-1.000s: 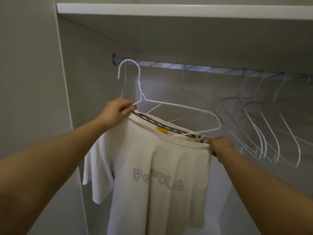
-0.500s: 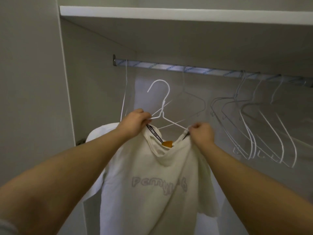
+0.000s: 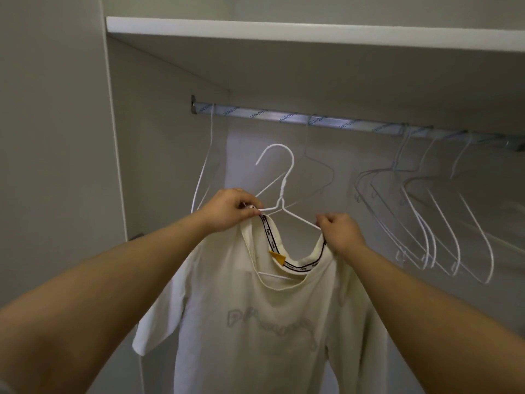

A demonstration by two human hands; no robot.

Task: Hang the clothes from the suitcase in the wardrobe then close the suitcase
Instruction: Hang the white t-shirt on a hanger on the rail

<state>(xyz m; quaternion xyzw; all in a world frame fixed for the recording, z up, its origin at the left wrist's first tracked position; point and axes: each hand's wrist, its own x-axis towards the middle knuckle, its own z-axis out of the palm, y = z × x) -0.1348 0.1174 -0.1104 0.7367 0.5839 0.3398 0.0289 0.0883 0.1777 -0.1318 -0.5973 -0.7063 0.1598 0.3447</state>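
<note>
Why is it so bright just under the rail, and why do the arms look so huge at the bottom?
Head view: light seems to come from under the rail, leaving a bright patch on the back wall behind the white hanger and T-shirt, while the empty hangers sit dimmer. Head view: the wide-angle lens swells the forearms near the edges and slants the shelf.

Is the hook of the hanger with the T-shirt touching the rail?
Apart. The head view shows the hook well below the rail, with lit back wall visible between them.
</note>
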